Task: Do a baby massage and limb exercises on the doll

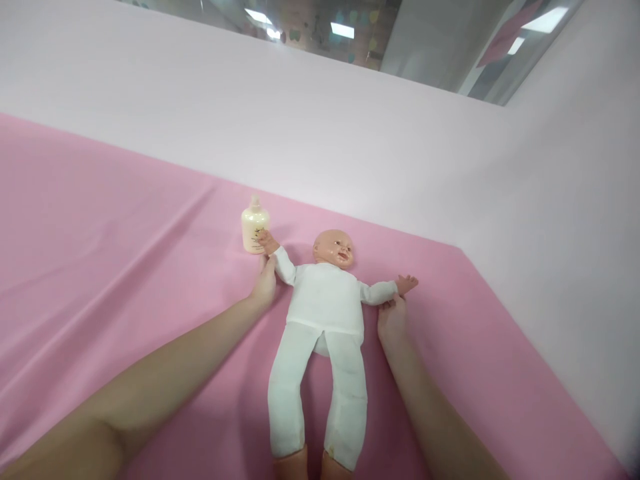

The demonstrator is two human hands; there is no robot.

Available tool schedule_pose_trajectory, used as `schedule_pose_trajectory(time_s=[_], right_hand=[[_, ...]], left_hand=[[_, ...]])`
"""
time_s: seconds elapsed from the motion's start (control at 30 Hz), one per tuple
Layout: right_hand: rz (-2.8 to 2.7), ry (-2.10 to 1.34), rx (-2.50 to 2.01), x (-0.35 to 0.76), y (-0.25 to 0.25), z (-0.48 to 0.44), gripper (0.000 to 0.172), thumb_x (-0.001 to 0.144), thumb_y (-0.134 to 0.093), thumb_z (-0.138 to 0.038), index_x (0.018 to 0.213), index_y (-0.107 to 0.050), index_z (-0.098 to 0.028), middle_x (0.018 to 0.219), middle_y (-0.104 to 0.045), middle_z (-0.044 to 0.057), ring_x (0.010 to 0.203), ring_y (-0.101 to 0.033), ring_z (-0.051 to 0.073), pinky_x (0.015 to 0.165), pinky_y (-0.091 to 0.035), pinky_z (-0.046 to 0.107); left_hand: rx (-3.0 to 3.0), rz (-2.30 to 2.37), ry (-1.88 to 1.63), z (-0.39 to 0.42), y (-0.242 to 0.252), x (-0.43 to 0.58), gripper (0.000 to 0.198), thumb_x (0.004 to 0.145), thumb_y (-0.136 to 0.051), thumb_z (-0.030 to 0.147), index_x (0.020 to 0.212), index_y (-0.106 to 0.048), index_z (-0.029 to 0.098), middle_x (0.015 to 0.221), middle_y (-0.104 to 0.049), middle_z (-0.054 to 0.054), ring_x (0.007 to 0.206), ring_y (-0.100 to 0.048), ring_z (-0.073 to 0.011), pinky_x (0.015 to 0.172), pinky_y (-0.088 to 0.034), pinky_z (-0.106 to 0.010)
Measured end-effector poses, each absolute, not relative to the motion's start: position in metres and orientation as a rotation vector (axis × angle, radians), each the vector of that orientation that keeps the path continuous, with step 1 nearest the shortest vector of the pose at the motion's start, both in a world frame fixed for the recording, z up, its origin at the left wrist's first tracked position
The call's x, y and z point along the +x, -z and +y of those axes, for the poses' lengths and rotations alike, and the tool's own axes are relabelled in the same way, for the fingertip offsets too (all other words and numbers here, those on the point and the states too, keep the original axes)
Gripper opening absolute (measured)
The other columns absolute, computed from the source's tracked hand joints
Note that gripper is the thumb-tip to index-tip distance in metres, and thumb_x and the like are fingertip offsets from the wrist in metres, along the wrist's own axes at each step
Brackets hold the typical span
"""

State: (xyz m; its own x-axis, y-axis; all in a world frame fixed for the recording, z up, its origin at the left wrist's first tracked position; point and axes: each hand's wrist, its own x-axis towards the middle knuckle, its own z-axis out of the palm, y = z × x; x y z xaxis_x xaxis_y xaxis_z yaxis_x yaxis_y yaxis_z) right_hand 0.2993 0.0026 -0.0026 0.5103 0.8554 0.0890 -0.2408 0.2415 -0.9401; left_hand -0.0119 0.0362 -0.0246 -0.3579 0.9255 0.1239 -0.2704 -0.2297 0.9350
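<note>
A baby doll (325, 313) in a white suit lies on its back on the pink sheet (125, 267), arms spread, head toward the wall. My left hand (264, 283) reaches to the doll's arm on the left side of the view and touches its sleeve near the wrist, fingers held together. My right hand (391, 319) rests against the doll's other arm just below its wrist, fingers curled at the sleeve. A small cream bottle (255, 228) stands upright right behind the doll's hand on the left.
A pale pink wall (350, 133) rises close behind the doll and turns a corner on the right. The pink sheet has long creases running across its left part.
</note>
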Motion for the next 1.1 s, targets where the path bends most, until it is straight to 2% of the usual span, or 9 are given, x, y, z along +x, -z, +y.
schedule_pose_trajectory(time_s=[0.13,0.3,0.5,0.7,0.93,1.1], right_hand=[[-0.700,-0.851,-1.092,0.299,0.001,0.000,0.060,0.083,-0.051,-0.037,0.143,-0.047,-0.029,0.140,-0.058,0.005,0.122,-0.061,0.024,0.099,-0.054,0.041],[-0.829,-0.763,-1.130,0.289,-0.006,-0.011,0.052,0.084,-0.057,-0.038,0.136,-0.054,-0.030,0.134,-0.062,0.005,0.120,-0.061,0.023,0.096,-0.055,0.039],[-1.075,-0.670,-1.122,0.279,-0.012,-0.024,0.047,0.087,-0.063,-0.042,0.132,-0.061,-0.028,0.136,-0.065,0.005,0.127,-0.059,0.024,0.111,-0.047,0.044],[-1.312,-0.743,-1.128,0.275,-0.017,-0.029,0.046,0.082,-0.074,-0.041,0.126,-0.068,-0.027,0.132,-0.070,0.006,0.125,-0.061,0.025,0.116,-0.042,0.050],[-1.491,-0.604,-1.164,0.273,-0.021,-0.035,0.037,0.086,-0.070,-0.036,0.123,-0.072,-0.031,0.129,-0.070,0.004,0.128,-0.058,0.025,0.119,-0.039,0.051],[-1.427,-0.663,-1.171,0.274,-0.018,-0.032,0.042,0.085,-0.070,-0.038,0.126,-0.069,-0.029,0.134,-0.068,0.005,0.130,-0.057,0.026,0.118,-0.038,0.051]], left_hand=[[0.791,1.184,-1.754,0.043,0.030,-0.014,0.031,0.097,-0.049,0.059,0.102,-0.053,0.028,0.106,-0.065,-0.006,0.106,-0.065,-0.0247,0.088,-0.055,-0.041],[0.987,1.128,-1.726,0.031,0.018,-0.011,0.030,0.097,-0.055,0.053,0.117,-0.055,0.031,0.120,-0.065,-0.005,0.115,-0.061,-0.0231,0.094,-0.052,-0.038],[1.423,1.073,-1.660,0.014,0.003,-0.005,0.041,0.093,-0.064,0.047,0.128,-0.056,0.026,0.127,-0.064,-0.008,0.115,-0.061,-0.0249,0.099,-0.048,-0.040],[1.769,1.154,-1.547,0.006,-0.009,-0.001,0.035,0.088,-0.070,0.041,0.119,-0.063,0.025,0.121,-0.068,-0.008,0.115,-0.060,-0.0288,0.106,-0.043,-0.046],[1.973,1.111,-1.465,0.003,-0.013,0.000,0.032,0.086,-0.073,0.036,0.116,-0.067,0.027,0.117,-0.070,-0.009,0.115,-0.060,-0.0324,0.107,-0.042,-0.051],[1.890,1.150,-1.509,0.006,-0.008,-0.001,0.034,0.089,-0.070,0.040,0.119,-0.064,0.026,0.120,-0.068,-0.009,0.115,-0.060,-0.0302,0.106,-0.043,-0.048]])
